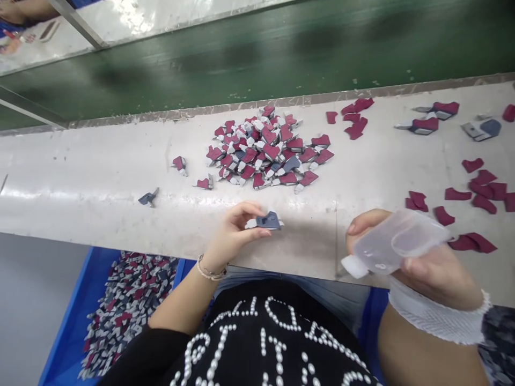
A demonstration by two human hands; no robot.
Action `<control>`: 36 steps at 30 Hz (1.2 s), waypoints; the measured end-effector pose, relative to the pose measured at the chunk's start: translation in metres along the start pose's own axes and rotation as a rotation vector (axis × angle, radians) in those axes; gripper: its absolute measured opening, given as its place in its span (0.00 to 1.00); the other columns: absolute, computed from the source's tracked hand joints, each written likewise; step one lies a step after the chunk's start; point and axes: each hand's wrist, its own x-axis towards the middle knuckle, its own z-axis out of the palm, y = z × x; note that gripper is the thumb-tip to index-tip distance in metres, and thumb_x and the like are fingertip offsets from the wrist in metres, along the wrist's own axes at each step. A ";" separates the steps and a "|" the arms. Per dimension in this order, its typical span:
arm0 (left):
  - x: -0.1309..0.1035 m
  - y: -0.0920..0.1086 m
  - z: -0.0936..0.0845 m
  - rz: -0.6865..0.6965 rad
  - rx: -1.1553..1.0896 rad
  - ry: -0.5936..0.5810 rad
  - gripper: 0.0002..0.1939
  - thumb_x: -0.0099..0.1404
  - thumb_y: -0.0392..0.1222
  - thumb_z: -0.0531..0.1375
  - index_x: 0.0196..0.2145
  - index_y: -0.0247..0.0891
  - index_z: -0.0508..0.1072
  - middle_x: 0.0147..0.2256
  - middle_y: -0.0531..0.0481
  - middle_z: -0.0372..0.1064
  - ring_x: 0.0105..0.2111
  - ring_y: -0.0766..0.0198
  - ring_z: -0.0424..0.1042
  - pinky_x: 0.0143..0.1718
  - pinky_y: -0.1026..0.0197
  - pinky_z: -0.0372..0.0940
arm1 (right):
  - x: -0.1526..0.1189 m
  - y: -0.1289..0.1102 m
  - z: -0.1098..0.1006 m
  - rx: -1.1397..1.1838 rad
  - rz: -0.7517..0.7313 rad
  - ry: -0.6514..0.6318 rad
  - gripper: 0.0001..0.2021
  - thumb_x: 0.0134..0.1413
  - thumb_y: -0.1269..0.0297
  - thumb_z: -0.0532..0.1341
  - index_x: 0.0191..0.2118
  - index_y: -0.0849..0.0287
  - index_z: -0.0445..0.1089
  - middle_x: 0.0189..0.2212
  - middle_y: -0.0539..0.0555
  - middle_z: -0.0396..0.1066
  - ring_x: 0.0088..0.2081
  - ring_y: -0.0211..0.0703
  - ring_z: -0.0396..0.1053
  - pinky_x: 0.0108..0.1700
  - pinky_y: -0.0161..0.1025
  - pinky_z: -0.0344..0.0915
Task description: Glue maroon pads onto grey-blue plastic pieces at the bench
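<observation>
Between the thumb and fingers of my left hand (241, 228) is a small grey-blue plastic part (269, 220) with a pale tip, held just above the table's front. My right hand (436, 271) is wrapped round a translucent plastic bottle (402, 238), tilted so its white cap (354, 266) points down and left. Beyond my left hand lies a heap of small parts (269, 150) in maroon, white and grey-blue. A lone grey-blue part (148, 197) rests to the left of the heap. Flat maroon pieces (483, 187) are scattered beyond the bottle on the right.
A white worktable (100, 166) runs across, with a green conveyor belt (249, 59) behind it. At the lower left a blue bin (68, 316) holds many similar parts. Several assembled parts (424, 124) lie at the back right. Another person's arm (30, 10) shows at the top left.
</observation>
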 end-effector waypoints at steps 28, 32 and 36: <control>-0.007 0.013 0.042 0.002 0.219 -0.430 0.17 0.57 0.40 0.71 0.39 0.39 0.68 0.39 0.49 0.74 0.35 0.64 0.75 0.35 0.62 0.73 | 0.000 -0.029 0.053 -0.625 -0.187 0.196 0.10 0.53 0.58 0.70 0.39 0.48 0.70 0.28 0.43 0.74 0.24 0.36 0.72 0.23 0.31 0.67; -0.007 0.014 0.042 0.006 0.221 -0.434 0.18 0.56 0.40 0.72 0.39 0.40 0.67 0.38 0.50 0.73 0.35 0.63 0.75 0.35 0.62 0.72 | 0.001 -0.030 0.054 -0.647 -0.215 0.195 0.11 0.53 0.57 0.70 0.39 0.48 0.69 0.29 0.43 0.74 0.25 0.36 0.72 0.22 0.30 0.68; -0.006 0.015 0.044 0.012 0.243 -0.437 0.17 0.57 0.42 0.71 0.38 0.39 0.67 0.37 0.50 0.73 0.34 0.64 0.74 0.35 0.61 0.72 | -0.001 -0.031 0.054 -0.700 -0.236 0.185 0.10 0.56 0.56 0.69 0.40 0.48 0.69 0.31 0.43 0.75 0.27 0.36 0.73 0.23 0.30 0.68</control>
